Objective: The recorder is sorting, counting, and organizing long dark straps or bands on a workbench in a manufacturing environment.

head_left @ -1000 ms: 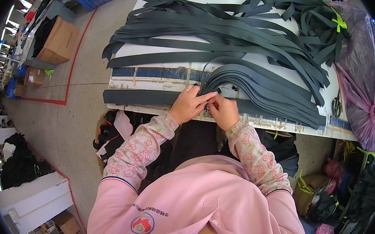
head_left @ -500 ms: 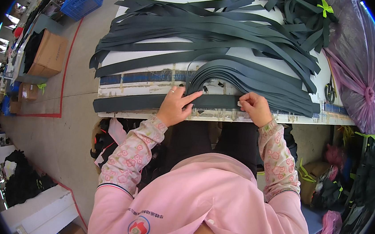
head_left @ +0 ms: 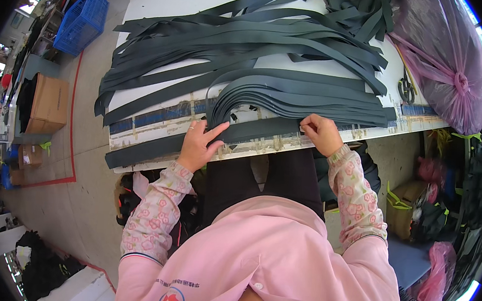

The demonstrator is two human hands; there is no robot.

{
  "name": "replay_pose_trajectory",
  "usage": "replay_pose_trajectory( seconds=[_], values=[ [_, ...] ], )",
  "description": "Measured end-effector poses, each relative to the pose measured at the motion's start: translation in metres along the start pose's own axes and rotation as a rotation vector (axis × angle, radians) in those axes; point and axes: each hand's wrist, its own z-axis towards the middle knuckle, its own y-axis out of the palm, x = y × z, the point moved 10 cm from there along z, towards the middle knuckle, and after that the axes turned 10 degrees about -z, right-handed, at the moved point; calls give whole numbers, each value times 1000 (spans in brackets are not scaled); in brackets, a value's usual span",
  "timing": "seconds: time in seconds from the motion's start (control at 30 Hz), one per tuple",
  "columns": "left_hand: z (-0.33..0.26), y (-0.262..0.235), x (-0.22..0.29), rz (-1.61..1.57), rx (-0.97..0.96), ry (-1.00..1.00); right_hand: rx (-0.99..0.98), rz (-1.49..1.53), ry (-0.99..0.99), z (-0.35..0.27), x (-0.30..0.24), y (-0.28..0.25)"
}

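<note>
A flat dark grey-green strip [head_left: 161,146] lies along the near edge of the white table. My left hand [head_left: 198,144] rests on it with thumb and forefinger spread, the forefinger reaching the folded end of a bundle of strips [head_left: 303,97]. Farther right, my right hand [head_left: 323,136] pinches the near strip at its right part; the fingers cover that spot. The bundle curves over in an arch just beyond both hands. Past it, many loose strips [head_left: 221,45] of the same kind lie spread across the table.
Scissors [head_left: 406,90] lie at the table's right side, by a big tied pink plastic bag [head_left: 452,60]. A blue crate [head_left: 81,21] and a cardboard box [head_left: 48,105] stand on the left. The table's taped near edge [head_left: 253,147] runs in front of my body.
The whole view has shifted and tilted a little. Both hands keep their places on the strip; a small whitish bit at my right fingertips no longer shows.
</note>
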Motion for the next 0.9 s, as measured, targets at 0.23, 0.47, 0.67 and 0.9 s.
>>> replay_pose_trajectory(
  seconds=[0.23, 0.47, 0.67, 0.9],
  values=[
    [1, -1, 4, 20, 14, 22, 2, -1, 3, -1, -1, 3],
    [0, -2, 5, 34, 27, 44, 7, -76, 34, 1, -4, 3],
    [1, 0, 2, 41, 16, 23, -54, -90, -87, 5, 0, 10],
    [6, -2, 9, 54, 33, 70, -95, 263, 30, -11, -13, 16]
  ],
)
